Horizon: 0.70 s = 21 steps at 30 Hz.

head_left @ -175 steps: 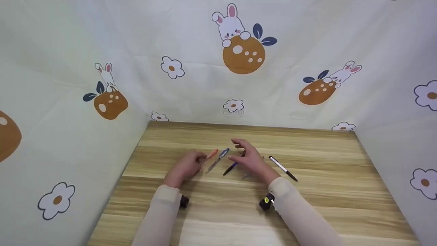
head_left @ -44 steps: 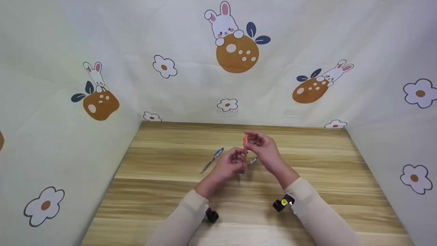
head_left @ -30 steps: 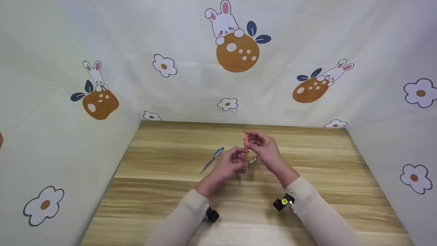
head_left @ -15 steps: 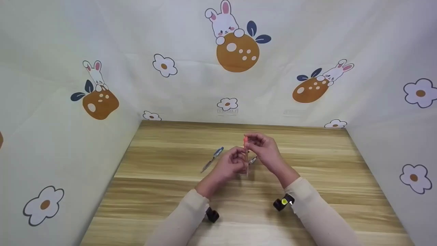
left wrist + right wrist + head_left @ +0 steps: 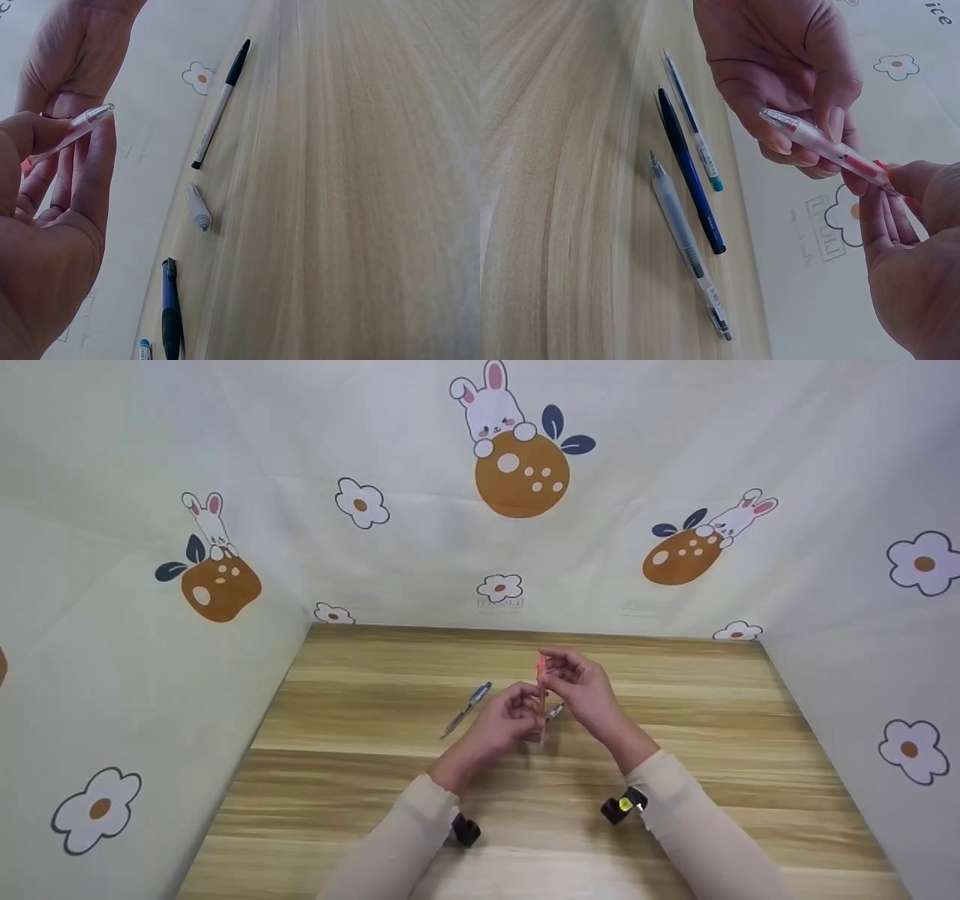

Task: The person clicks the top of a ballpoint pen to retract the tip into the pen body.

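Between my two hands I hold a clear ballpoint pen with an orange-red top (image 5: pixel 541 667), roughly upright in the head view. My left hand (image 5: pixel 504 721) pinches its lower barrel between thumb and fingers. Higher up, my right hand (image 5: pixel 589 690) pinches the orange-red end. In the right wrist view the pen's clear barrel (image 5: pixel 817 141) points its tip past the left thumb. Just behind the hands, a frosted white pen (image 5: pixel 682 225) lies on the table beside a dark blue pen (image 5: pixel 694 180); both are mostly hidden in the head view.
A clear pen with a blue clip (image 5: pixel 466 709) lies left of my hands on the wooden table (image 5: pixel 360 802). A white pen with black ends (image 5: pixel 222 105) lies on the far side, hidden from the head view. Patterned cloth walls (image 5: pixel 420 555) stand at the back and sides.
My left hand has lifted the orange-red pen from the table and brought it right, where my right hand has taken its top end. Over the last second, both hands have barely moved.
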Each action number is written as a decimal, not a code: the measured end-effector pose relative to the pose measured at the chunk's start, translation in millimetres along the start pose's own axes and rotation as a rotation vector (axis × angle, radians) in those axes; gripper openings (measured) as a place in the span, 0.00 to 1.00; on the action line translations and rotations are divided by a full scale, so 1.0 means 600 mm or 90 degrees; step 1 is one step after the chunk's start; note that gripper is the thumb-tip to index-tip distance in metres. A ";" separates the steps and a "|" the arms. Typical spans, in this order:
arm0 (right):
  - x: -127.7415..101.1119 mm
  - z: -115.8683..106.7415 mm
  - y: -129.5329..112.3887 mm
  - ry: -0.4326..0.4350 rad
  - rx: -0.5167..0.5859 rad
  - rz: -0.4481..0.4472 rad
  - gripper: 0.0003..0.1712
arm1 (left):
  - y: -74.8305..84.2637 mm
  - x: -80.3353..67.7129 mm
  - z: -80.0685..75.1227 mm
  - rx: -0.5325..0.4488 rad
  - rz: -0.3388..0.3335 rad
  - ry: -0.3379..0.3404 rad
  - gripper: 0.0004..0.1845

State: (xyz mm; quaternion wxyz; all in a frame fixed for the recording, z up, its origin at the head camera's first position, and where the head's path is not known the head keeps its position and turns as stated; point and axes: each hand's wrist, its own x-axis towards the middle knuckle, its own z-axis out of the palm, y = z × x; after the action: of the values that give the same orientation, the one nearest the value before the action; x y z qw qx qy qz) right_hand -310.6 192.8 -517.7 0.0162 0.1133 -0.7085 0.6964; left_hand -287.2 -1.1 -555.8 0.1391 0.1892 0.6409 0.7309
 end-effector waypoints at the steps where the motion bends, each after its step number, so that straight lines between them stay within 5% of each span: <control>1: 0.000 0.000 0.001 0.000 0.001 0.001 0.23 | -0.001 0.000 -0.001 0.006 0.000 0.001 0.24; 21: 0.001 -0.003 0.009 -0.008 -0.071 -0.026 0.25 | -0.001 -0.003 -0.009 0.025 -0.021 0.015 0.25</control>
State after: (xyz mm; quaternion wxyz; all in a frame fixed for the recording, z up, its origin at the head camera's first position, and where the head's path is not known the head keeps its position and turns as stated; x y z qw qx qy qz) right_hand -312.7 194.4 -522.7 0.0319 0.1309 -0.7440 0.6545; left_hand -288.2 -6.4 -557.4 0.1399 0.1728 0.6595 0.7180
